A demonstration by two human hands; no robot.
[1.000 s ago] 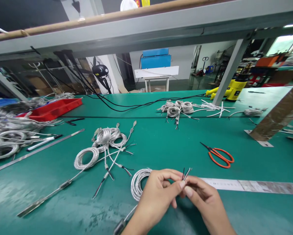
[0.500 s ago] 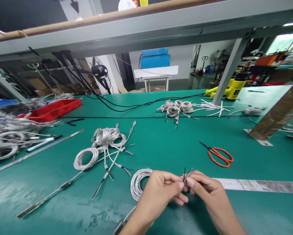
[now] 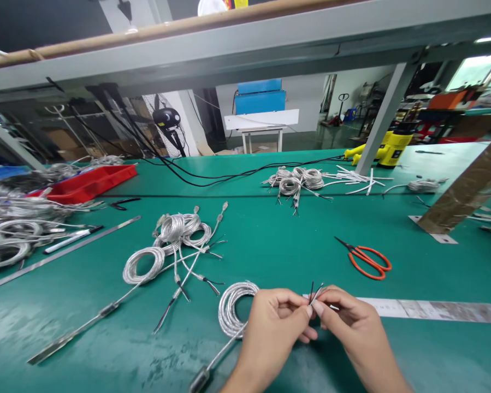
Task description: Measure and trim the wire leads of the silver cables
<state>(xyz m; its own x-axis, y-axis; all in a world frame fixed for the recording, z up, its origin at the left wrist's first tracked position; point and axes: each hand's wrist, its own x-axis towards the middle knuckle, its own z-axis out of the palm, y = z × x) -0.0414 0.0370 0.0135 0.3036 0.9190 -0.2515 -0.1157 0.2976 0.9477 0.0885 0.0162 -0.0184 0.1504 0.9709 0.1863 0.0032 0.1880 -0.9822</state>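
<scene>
Fanning out toward twelve and one o'clock, a few thin wires (image 3: 317,293), black and pale, poke up. The left hand (image 3: 274,323) pinches them thumb to forefinger, other fingers loosely curled; the right hand (image 3: 350,323) nips them just as closely. Around them I see a silvery coil (image 3: 225,311) at nine o'clock, scissors (image 3: 353,250) at two, a metal ruler (image 3: 429,310) at three. This end looks parted, though with both hands on it I judge it unfinished; the cable bundle (image 3: 172,227) at ten already shows splayed ends. How many remain, I can't tell.
</scene>
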